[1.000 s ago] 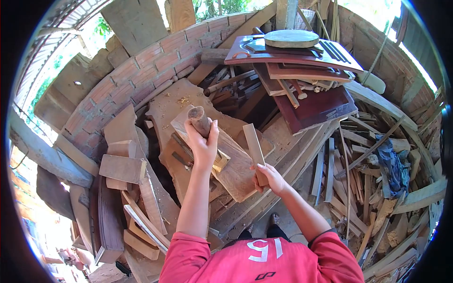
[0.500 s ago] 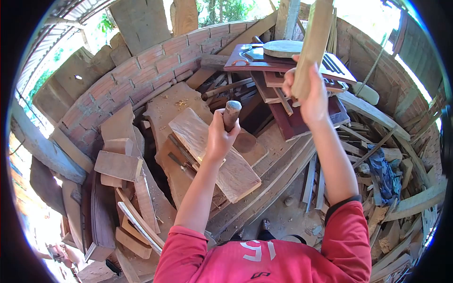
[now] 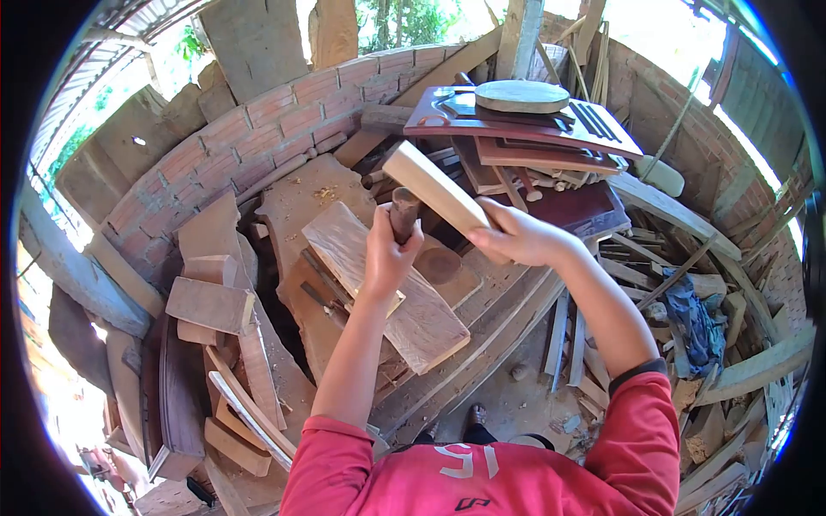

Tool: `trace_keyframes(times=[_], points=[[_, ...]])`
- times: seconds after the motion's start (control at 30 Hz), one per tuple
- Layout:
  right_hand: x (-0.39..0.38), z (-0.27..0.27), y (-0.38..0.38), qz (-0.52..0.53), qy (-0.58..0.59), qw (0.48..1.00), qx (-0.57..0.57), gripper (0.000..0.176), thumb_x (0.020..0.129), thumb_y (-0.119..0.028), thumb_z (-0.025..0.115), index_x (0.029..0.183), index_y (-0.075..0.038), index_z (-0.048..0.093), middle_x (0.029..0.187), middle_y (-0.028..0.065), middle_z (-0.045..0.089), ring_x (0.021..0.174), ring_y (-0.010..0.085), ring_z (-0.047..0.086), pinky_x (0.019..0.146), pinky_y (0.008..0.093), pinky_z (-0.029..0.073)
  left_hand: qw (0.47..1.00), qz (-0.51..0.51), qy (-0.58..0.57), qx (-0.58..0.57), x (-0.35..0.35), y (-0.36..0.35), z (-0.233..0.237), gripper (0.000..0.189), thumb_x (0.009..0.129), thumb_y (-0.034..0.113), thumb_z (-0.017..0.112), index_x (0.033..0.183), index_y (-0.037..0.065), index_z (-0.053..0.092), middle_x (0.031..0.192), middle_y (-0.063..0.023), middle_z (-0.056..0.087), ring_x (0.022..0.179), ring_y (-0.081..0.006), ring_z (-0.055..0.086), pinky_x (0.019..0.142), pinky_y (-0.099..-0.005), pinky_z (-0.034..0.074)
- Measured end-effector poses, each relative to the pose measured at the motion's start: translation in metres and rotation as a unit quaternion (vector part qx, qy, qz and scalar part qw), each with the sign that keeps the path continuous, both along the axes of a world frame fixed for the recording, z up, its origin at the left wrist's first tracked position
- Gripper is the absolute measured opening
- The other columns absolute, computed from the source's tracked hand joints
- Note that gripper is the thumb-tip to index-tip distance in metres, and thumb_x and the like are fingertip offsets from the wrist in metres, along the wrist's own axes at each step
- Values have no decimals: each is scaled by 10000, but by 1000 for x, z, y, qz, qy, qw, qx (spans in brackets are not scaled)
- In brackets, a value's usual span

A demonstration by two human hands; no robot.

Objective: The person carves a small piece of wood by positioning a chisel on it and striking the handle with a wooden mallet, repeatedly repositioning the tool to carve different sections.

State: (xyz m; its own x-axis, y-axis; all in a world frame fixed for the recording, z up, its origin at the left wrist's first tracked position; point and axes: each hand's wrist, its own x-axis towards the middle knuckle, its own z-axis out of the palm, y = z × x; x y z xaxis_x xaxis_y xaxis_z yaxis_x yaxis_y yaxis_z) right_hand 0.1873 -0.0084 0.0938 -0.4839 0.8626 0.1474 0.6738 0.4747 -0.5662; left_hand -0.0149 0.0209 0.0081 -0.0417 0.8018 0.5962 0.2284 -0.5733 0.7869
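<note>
The left hand has its fingers wrapped firmly round a dark, round wooden handle, held upright over the left long edge of a brown, rectangular wooden board with wavy grain; whatever the handle ends in is hidden by the fist. The right hand has its fingers clamped on the near end of a pale, squared wooden bar, whose far part slants just beside the handle's top; whether they touch, I cannot tell. The board lies slantwise across a wide, rough-edged wooden slab, its near end reaching out past the slab's near right edge. To work well here, I'd bring the bar's flat face down square on the middle of the handle's top, keep the left thumb and knuckles below the rim, and use short, even taps from the wrist, with the handle's lean held constant. That overhanging near corner may bounce or tip under a hard blow, so work is probably steadier towards the far end, where the slab backs the board
</note>
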Motion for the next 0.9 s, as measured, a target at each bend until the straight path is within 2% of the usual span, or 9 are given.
trace_keyframes(times=[0.07,0.23,0.33,0.43,0.6,0.67,0.73,0.8,0.9], points=[[15,27,-2,-64,-75,995,0,586,809,-480,515,1110,19,459,909,191,574,817,273,564,726,349,427,1000,14,-10,-6,-2,1,-1,218,738,57,611,868,34,438,681,-48,485,610,-103,437,552,-252,391],[-11,38,-5,9,577,811,93,515,856,-444,472,1165,-43,377,751,55,478,691,141,511,554,268,431,1000,14,1,9,-6,-7,-1,237,734,42,612,899,31,442,718,-50,501,640,-100,444,575,-247,397],[-4,30,-6,-9,-120,992,41,679,834,-522,454,1218,33,378,986,158,515,892,266,530,806,348,433,1000,-2,-5,11,-1,-4,-4,270,735,50,616,936,28,436,727,-88,527,629,-150,491,581,-271,422],[8,61,-8,-16,-93,995,-37,663,811,-486,529,1208,28,395,1013,151,516,940,222,511,807,312,427,1000,-2,7,24,-7,-3,-5,307,736,61,620,973,28,429,733,-129,552,622,-209,548,589,-298,449],[-16,44,4,-22,558,827,57,462,852,-390,516,1082,-3,412,794,67,515,639,119,479,568,267,417,999,18,32,15,-4,-7,-2,315,735,57,619,987,42,431,753,-141,567,656,-255,579,605,-310,456],[-12,30,0,-12,127,992,-4,562,813,-458,538,1104,5,405,849,149,548,746,246,540,677,346,434,1000,9,17,25,-4,-3,-7,311,735,59,619,983,41,434,753,-141,568,657,-250,579,608,-310,457],[-6,36,-3,25,-176,984,7,622,784,-514,542,1093,11,420,861,224,557,803,345,559,740,389,431,999,1,3,35,-6,-3,-5,307,736,60,620,980,40,436,753,-141,569,658,-245,579,611,-310,457],[5,62,0,-48,-118,991,51,580,793,-479,551,1061,22,433,837,171,568,732,281,570,665,352,445,1000,20,-3,6,-9,-5,0,297,737,64,620,971,39,440,753,-138,570,665,-235,581,615,-310,457],[-1,69,1,-39,431,901,26,458,829,-404,536,1059,-21,436,736,53,506,598,109,483,522,239,410,1000,27,2,-15,-8,-4,-5,294,737,71,623,967,39,443,757,-135,572,669,-227,580,616,-308,456]])
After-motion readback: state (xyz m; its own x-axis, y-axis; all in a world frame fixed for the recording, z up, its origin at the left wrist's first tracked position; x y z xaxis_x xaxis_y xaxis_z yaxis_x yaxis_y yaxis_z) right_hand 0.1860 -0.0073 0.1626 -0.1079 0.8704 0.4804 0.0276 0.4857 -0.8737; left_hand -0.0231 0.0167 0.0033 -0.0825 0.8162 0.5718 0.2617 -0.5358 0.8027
